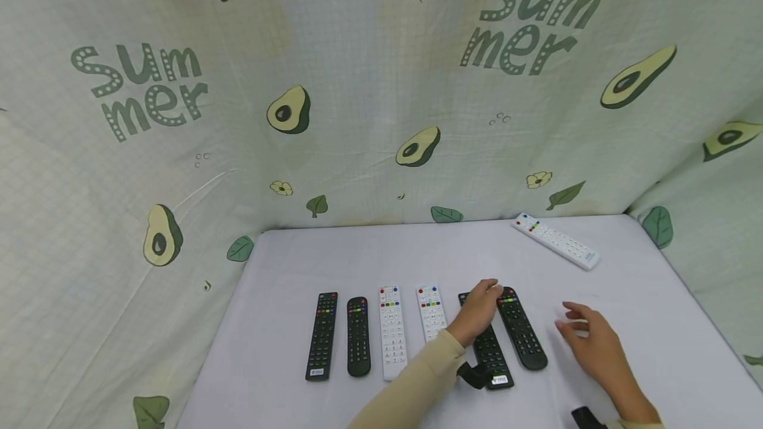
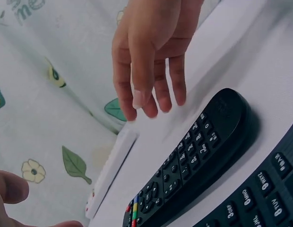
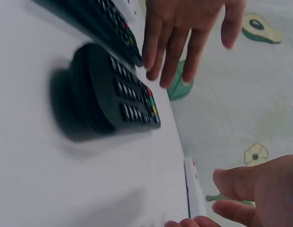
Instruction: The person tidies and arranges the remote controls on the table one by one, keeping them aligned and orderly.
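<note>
In the head view my left hand (image 1: 480, 310) hovers over the top ends of two black remote controls: a square-ended one (image 1: 491, 353), partly hidden by my wrist, and a rounded one (image 1: 522, 330). Its fingers are extended and grip nothing. My right hand (image 1: 596, 346) hangs to the right of the rounded remote, fingers loosely bent and holding nothing. The left wrist view shows the right hand (image 2: 153, 52) beyond the rounded remote's (image 2: 198, 146) lower end. From the right wrist, the left hand (image 3: 186, 38) appears near that remote's (image 3: 113, 94) coloured-button end.
Left of these stand two white remotes, one (image 1: 392, 333) in full view and one (image 1: 430, 310) partly behind my sleeve, then two black ones (image 1: 358, 336) (image 1: 322, 336). Another white remote (image 1: 557, 241) lies slanted at the back right. A patterned cloth (image 1: 357, 51) hangs behind the white table (image 1: 268, 349).
</note>
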`<state>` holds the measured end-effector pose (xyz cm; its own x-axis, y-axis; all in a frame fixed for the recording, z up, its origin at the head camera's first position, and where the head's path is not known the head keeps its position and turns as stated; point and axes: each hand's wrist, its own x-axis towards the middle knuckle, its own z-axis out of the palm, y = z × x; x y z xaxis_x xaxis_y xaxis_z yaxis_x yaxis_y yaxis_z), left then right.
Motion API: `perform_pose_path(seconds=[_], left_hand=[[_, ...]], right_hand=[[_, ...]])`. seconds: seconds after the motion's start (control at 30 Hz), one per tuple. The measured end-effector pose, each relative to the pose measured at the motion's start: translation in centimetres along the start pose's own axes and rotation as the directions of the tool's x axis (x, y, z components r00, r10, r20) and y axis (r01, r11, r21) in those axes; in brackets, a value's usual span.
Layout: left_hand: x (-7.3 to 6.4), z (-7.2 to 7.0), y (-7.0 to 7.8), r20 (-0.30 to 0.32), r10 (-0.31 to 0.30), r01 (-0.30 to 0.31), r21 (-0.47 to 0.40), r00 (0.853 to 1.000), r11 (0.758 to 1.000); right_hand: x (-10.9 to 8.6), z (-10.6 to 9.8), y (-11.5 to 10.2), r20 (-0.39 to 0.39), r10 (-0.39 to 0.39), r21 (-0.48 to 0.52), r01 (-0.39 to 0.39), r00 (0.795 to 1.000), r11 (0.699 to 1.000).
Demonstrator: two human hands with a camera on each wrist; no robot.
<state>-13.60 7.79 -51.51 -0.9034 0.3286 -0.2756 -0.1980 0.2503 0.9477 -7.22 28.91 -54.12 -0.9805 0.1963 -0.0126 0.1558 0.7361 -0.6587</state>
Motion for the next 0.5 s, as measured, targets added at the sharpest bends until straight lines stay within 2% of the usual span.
perform_pose_path(seconds=[0.1, 0.2, 0.33, 0.5], left_hand=[[0.3, -0.4, 0.2, -0.014, 0.003, -0.003, 0.004, 1.000, 1.000], [0.6, -0.9, 0.3, -0.033, 0.006, -0.006, 0.000, 0.999, 1.000], [1.1, -1.4, 0.4, -0.045, 0.021, -0.021, -0.008, 0.999, 1.000], [1.8, -2.2, 0.4, -0.056, 0.034, -0.035, -0.022, 0.998, 0.999]], right_hand=[[2.4, -0.9, 1.1, -0.055, 0.046, 0.040, -0.044, 0.997, 0.998], [4.9, -1.6, 2.5, -0.103, 0.130, 0.078, -0.123, 0.986, 0.989], [8.0, -2.6, 4.3, -0.096, 0.228, 0.127, -0.215, 0.969, 0.968], [10.9, -3.4, 5.9, -0.077, 0.262, 0.147, -0.249, 0.962, 0.957]])
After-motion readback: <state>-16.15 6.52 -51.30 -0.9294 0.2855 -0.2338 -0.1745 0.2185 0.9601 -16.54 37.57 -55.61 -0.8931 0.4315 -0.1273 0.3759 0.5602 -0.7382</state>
